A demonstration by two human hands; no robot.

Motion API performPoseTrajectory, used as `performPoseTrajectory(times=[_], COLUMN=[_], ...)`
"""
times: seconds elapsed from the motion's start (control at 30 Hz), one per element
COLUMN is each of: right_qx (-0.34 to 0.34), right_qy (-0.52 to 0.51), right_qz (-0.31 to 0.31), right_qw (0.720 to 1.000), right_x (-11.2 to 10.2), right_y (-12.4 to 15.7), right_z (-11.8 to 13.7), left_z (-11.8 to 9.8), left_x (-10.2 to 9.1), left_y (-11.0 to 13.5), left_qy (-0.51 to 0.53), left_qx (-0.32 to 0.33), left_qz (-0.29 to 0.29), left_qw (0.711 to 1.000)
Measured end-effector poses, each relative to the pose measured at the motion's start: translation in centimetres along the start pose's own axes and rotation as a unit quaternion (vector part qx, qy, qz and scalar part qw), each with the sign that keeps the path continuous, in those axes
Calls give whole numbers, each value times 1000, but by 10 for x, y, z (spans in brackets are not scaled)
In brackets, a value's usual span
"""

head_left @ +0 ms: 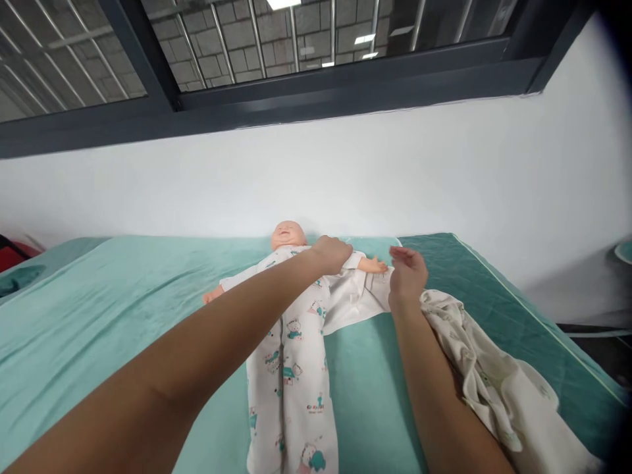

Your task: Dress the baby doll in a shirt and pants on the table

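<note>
A baby doll [288,236] lies on its back, dressed in a white long-legged sleepsuit [296,355] printed with small bears. My left hand [332,255] reaches across its chest and is closed on the sleeved arm at the right of the view; the fingertips are partly hidden. From that sleeve's cuff sticks out the doll's hand [373,264]. Just right of it, apart from it, my right hand [409,275] is raised with its fingers stretched and slightly curved, nothing seen in them. Below the sleeve, a plain white cloth [348,309] is spread partly under the doll.
A crumpled cream garment [494,375] lies beside my right forearm. The bed has a light green cover [123,316] and a darker green section [503,329] at right. Behind it rises a white wall [316,171] below a dark window frame [345,85].
</note>
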State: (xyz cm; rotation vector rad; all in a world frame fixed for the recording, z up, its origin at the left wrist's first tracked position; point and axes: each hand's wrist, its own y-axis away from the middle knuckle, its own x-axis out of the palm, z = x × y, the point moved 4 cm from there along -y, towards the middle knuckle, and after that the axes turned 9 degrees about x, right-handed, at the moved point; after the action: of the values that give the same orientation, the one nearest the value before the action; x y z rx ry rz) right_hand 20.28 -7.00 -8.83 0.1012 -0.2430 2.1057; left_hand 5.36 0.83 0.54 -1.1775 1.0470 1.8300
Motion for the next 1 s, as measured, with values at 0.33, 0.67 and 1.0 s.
performPoseTrajectory(times=[0.33, 0.67, 1.0], right_qx=[-171, -154, -61], right_qy=[127, 186, 185], right_qz=[187, 358, 423], right_qw=[959, 902, 885], right_x=[47, 77, 76], right_y=[78, 109, 115], right_z=[34, 23, 29], left_z=[-6, 46, 35], left_x=[10, 88, 84], left_y=[33, 157, 161], left_qy=[130, 516, 500], left_qx=[-32, -259, -187], left_qz=[-76, -415, -442], left_qw=[988, 703, 721])
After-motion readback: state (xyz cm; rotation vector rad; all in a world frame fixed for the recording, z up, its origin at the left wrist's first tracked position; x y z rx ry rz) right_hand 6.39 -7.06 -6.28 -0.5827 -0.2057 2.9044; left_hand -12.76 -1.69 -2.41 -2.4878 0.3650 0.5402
